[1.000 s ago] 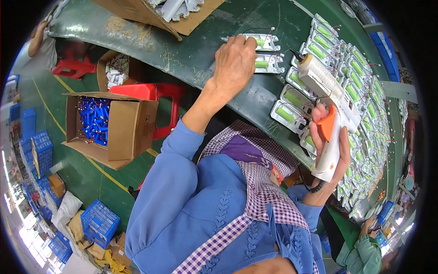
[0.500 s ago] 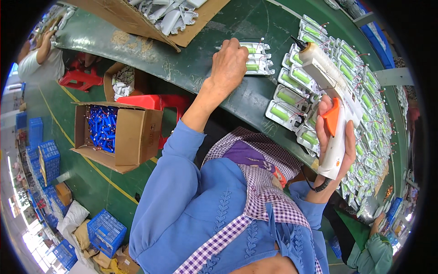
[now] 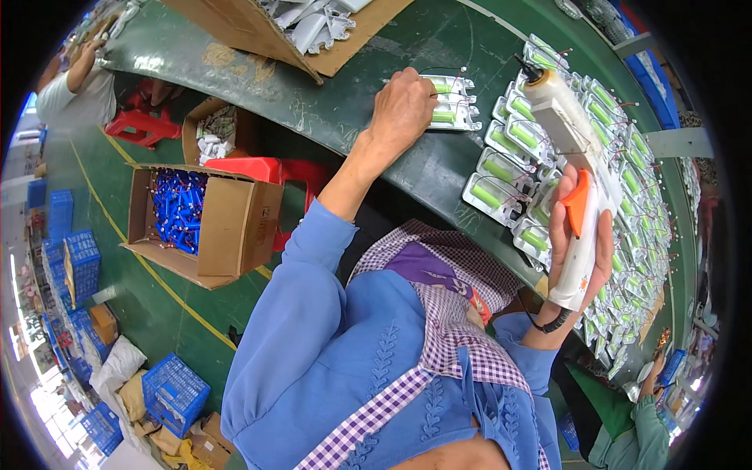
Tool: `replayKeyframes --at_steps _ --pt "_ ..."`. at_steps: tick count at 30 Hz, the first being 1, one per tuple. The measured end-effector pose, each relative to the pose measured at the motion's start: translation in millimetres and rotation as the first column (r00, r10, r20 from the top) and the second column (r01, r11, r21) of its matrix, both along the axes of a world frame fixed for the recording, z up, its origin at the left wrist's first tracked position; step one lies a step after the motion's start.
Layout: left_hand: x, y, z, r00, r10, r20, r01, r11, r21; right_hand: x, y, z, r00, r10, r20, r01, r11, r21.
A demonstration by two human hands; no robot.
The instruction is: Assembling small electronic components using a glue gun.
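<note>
My left hand (image 3: 401, 111) has its fingers curled and pressed at the left end of a white plastic casing (image 3: 462, 125) on the green bench; the fingertips are partly hidden. Two such casings lie side by side there, each holding a green cylindrical battery (image 3: 444, 117) with thin wires. In my right hand (image 3: 601, 254) rests a white glue gun (image 3: 583, 262) with an orange trigger (image 3: 576, 204). Its dark nozzle (image 3: 531, 72) points up and away, above the rows of casings, and a black cord hangs from the handle.
Many more casings with green batteries (image 3: 619, 188) cover the bench's right side. A cardboard box (image 3: 235, 35) of white plastic parts stands at the far left of the bench. Below are an open carton (image 3: 235, 231) of blue batteries and a red stool (image 3: 301, 176). Another person's arm (image 3: 81, 69) shows far left.
The whole view has shifted slightly. My left hand stays at the two casings, and the glue gun is still in my right hand, with hardly any other movement.
</note>
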State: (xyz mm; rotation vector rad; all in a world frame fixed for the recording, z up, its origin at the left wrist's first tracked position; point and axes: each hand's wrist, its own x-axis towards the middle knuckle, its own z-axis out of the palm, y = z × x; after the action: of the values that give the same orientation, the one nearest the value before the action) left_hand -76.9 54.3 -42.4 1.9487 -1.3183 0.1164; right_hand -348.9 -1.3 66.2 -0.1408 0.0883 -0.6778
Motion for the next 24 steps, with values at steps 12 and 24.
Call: replayKeyframes --at_steps 12,24 --pt "2.2 -0.9 -7.0 1.0 0.009 -0.023 -0.009 1.0 -0.029 -1.0 -0.5 11.2 0.994 0.071 0.082 -0.067 0.996 -0.051" --pt "4.3 -0.8 -8.5 0.998 0.009 -0.064 -0.011 1.0 -0.021 9.0 -17.3 36.0 0.965 0.156 0.21 -0.129 0.982 -0.136"
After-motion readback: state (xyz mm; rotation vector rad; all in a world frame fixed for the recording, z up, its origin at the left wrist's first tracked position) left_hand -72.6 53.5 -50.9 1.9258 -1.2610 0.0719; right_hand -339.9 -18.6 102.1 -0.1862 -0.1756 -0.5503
